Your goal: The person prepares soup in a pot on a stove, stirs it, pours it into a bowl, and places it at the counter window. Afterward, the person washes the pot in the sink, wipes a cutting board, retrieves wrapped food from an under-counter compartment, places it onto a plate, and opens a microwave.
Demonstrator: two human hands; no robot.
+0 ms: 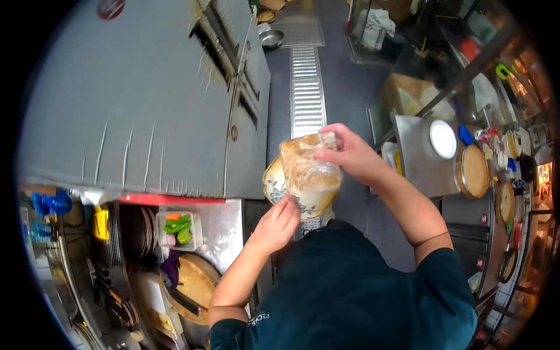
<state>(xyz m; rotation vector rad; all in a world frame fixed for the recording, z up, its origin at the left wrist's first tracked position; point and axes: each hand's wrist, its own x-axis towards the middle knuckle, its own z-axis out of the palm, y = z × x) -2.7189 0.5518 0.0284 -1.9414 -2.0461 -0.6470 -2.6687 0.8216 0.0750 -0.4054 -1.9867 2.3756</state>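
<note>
My right hand [353,153] grips a brown block wrapped in clear plastic film [308,157], thumb on top and fingers at its far edge. Directly beneath the block is a cream dish with a blue floral pattern [274,178], partly covered by it. My left hand [276,226] is closed, its fingertips pinched together over the dish's near left rim. Whether they hold the rim or a bit of film is hidden. Both hands are in front of my chest, above the floor.
Grey cabinets [146,99] stand on the left. Below them, a steel counter [224,224] bears a tub of vegetables [195,233] and a round cutting board [201,280] with a cleaver [184,300]. A floor drain grate [307,99] runs ahead. On the right counter lies a white plate [443,139].
</note>
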